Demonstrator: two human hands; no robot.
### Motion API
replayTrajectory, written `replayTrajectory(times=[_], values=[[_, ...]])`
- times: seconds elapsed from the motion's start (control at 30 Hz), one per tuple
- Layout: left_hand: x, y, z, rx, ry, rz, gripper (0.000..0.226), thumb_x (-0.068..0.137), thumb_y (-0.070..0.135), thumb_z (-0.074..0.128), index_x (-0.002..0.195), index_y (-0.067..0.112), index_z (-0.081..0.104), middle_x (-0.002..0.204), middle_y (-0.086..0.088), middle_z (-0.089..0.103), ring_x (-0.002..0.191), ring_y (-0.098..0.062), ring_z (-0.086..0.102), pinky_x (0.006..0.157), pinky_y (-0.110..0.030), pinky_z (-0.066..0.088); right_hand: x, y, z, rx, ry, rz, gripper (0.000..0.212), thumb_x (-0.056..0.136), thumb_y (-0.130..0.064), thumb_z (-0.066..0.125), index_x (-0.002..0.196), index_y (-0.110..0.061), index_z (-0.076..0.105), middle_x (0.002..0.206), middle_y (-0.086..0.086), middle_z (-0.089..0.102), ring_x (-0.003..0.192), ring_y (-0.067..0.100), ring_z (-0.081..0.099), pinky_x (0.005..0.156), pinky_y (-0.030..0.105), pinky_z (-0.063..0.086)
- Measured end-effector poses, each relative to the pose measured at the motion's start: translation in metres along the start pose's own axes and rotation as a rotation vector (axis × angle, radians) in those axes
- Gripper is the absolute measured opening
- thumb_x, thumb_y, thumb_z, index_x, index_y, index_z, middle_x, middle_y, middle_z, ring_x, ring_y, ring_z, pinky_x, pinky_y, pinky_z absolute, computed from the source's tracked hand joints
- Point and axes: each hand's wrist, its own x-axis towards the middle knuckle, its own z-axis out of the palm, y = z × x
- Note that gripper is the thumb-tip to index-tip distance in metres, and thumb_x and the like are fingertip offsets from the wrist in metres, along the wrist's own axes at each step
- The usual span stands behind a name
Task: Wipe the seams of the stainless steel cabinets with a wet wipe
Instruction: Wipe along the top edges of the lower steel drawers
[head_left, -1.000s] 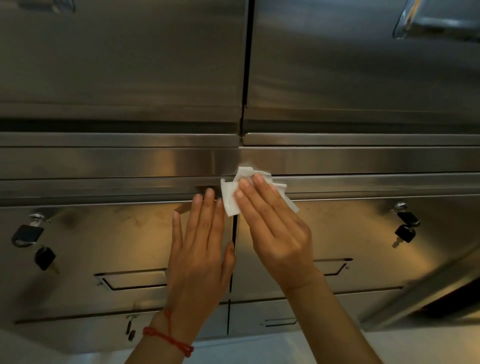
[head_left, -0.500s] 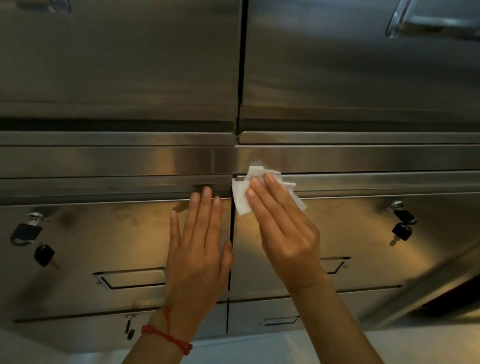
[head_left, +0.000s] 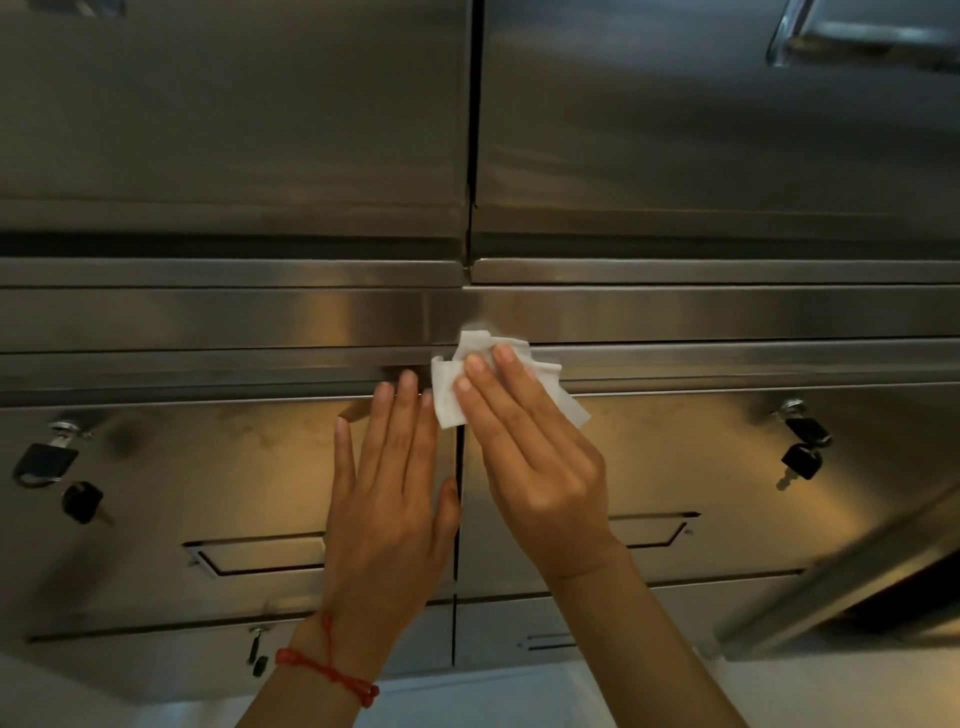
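At the far left of the stainless steel cabinets (head_left: 208, 130), a black padlock (head_left: 44, 462) hangs from a lock on the lower left door, with a black-headed key (head_left: 82, 501) dangling just below it. Further right on that door is a recessed handle (head_left: 254, 558). Next comes the left hand (head_left: 387, 499), a red string bracelet (head_left: 327, 670) at its wrist; its grip is fully open, fingers straight and flat against the left door, fingertips reaching the door's top edge, holding nothing. Its thumb lies just beside the vertical seam (head_left: 458, 519) between the two lower doors. At the top of that seam sits the white wet wipe (head_left: 449, 395), crumpled and spread across the seam and the horizontal ledge above. The right hand (head_left: 540, 467) presses the wipe against the metal with straight, extended fingers, its grip open rather than curled round the cloth. To the right, the lower right door carries another lock with black keys (head_left: 802, 447). At the upper right, a shiny door handle (head_left: 862, 36) shows
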Motion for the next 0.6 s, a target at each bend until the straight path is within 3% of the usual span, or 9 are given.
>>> replayTrajectory(times=[0.37, 0.6], values=[[0.001, 0.002, 0.001, -0.004, 0.011, -0.005, 0.057, 0.090, 0.024, 0.036, 0.140, -0.001, 0.023, 0.146, -0.023, 0.025, 0.138, -0.032, 0.019, 0.108, -0.056, 0.021, -0.003, 0.011, -0.005, 0.005, -0.012, -0.026, 0.026, 0.089, 0.000, 0.063, 0.114, 0.001, 0.063, 0.123, 0.016, 0.060, 0.120, 0.027, 0.054, 0.097, 0.037, 0.048], [0.000, 0.001, 0.002, -0.004, 0.006, -0.007, 0.058, 0.090, 0.024, 0.036, 0.140, -0.001, 0.023, 0.147, -0.022, 0.024, 0.138, -0.031, 0.018, 0.110, -0.053, 0.017, -0.012, 0.017, -0.010, -0.020, 0.034, 0.067, 0.029, 0.086, 0.004, 0.066, 0.114, 0.002, 0.063, 0.122, 0.016, 0.060, 0.120, 0.028, 0.054, 0.101, 0.037, 0.045]])
